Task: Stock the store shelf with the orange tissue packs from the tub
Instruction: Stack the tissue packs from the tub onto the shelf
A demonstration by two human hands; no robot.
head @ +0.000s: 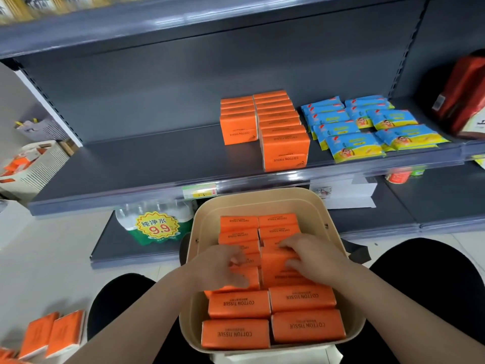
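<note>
Lower centre: left hand (223, 266) and right hand (312, 256) both curl fingers round orange tissue packs (275, 267) in the tub (262, 194). Grey shelf (131, 166) up top, pale floor (52, 258) at left.

We see orange tissue packs (238, 303) lying flat in two columns in the beige tub (262, 202); two more rows stand upright on the grey shelf (157, 158).

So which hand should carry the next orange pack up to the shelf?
Left, probably. The left hand grips an orange tissue pack in the left column of the tub, below the bare spot fronting the shorter left row on the shelf. The right hand sits under the full right row.
</note>
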